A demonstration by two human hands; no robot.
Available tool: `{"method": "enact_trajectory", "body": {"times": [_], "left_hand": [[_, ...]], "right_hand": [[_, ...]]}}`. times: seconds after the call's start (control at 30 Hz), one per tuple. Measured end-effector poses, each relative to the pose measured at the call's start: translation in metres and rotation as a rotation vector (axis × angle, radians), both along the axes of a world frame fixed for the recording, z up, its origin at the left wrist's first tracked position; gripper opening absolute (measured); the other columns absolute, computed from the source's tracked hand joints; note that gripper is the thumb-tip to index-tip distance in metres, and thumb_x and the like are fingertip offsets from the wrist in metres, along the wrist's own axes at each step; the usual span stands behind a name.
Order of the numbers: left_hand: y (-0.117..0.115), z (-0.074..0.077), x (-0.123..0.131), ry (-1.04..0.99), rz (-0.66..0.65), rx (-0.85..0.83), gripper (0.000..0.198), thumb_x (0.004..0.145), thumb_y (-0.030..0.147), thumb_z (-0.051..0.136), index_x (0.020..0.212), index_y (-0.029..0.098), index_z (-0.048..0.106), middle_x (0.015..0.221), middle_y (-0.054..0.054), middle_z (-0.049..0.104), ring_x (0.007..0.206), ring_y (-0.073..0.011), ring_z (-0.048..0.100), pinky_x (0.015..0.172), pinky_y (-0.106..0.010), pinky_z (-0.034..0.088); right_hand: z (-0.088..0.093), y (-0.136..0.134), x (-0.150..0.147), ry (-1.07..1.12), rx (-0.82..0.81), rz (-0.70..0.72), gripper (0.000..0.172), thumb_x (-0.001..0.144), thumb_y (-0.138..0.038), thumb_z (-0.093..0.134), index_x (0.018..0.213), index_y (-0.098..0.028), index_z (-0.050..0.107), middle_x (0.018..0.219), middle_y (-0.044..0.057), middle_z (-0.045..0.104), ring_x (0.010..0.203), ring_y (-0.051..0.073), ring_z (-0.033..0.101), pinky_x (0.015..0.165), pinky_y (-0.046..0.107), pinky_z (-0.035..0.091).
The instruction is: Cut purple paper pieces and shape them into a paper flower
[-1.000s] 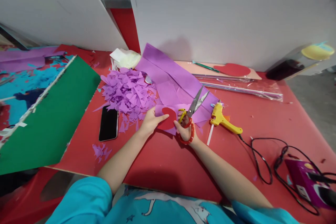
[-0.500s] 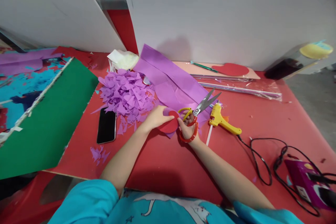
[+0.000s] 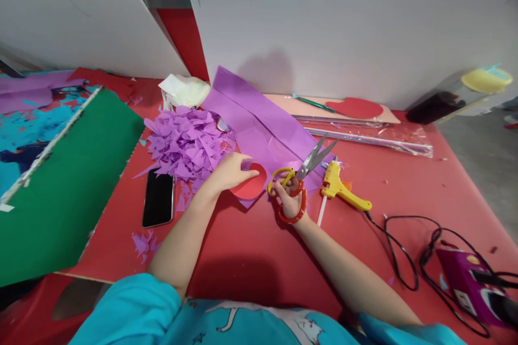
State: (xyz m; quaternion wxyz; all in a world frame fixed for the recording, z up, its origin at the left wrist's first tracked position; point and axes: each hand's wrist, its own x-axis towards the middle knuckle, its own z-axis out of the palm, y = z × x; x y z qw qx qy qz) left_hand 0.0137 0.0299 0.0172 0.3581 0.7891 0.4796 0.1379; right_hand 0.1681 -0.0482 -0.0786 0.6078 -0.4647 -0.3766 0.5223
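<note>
My left hand (image 3: pixel 233 173) pinches a rounded red paper piece (image 3: pixel 251 183) with some purple paper (image 3: pixel 247 203) showing beneath its lower edge. To its right, my right hand (image 3: pixel 288 197) holds a pair of scissors (image 3: pixel 311 163) with one yellow and one red handle loop. Their blades are spread and point away, up and to the right. The two hands are apart. Behind them lie large purple paper sheets (image 3: pixel 259 118). A heap of cut purple paper pieces (image 3: pixel 188 143) is just left of my left hand.
A yellow glue gun (image 3: pixel 342 188) lies right of the scissors, its cord running to a purple box (image 3: pixel 471 283). A phone (image 3: pixel 158 199) and a green board (image 3: pixel 76 188) are at left. A red cutout (image 3: pixel 360 108) and a pen (image 3: pixel 314 104) lie at the back.
My left hand has drawn left with the red piece, away from my right hand. My right thumb has come off the red piece; the scissors have shifted slightly left.
</note>
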Motion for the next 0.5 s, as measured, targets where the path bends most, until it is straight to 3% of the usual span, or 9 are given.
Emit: {"method": "enact_trajectory", "body": {"times": [0.3,0.5], "left_hand": [[-0.005,0.02,-0.016,-0.091,0.138,-0.056,0.03,0.071,0.034,0.064,0.096,0.016,0.067,0.1,-0.006,0.069,0.096,-0.0231,0.061,0.086,-0.032,0.045],[-0.008,0.026,-0.022,-0.303,0.211,-0.144,0.023,0.074,0.034,0.061,0.086,0.015,0.066,0.088,-0.006,0.07,0.081,-0.0202,0.064,0.074,-0.031,0.049]], "right_hand": [[0.008,-0.014,0.003,0.092,0.015,0.232,0.025,0.077,-0.038,0.06,0.096,-0.022,0.057,0.073,0.0,0.053,0.057,0.011,0.049,0.051,0.026,0.042],[0.017,-0.026,0.009,-0.021,0.035,0.403,0.046,0.077,-0.05,0.057,0.117,-0.028,0.053,0.106,0.008,0.057,0.089,0.022,0.056,0.065,0.033,0.048]]}}
